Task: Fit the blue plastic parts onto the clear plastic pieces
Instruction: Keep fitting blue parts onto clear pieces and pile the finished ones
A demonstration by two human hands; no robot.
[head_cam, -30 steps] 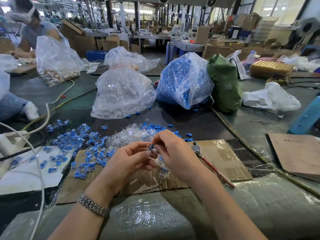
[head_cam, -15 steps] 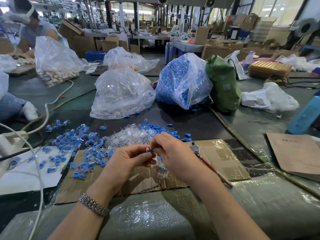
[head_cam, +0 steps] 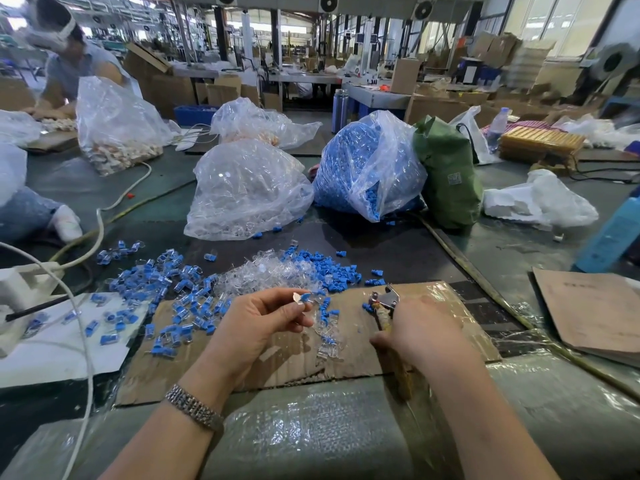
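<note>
Head view: hands pinch blue part (head_cam: 305, 296), grip pliers (head_cam: 387, 304)

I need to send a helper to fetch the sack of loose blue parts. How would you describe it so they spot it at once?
Look past the cardboard sheet to the row of bags at the back of the work surface. Between the clear bag of clear pieces and the green bag stands the bag of blue parts, the only clear bag packed solid blue.
</note>
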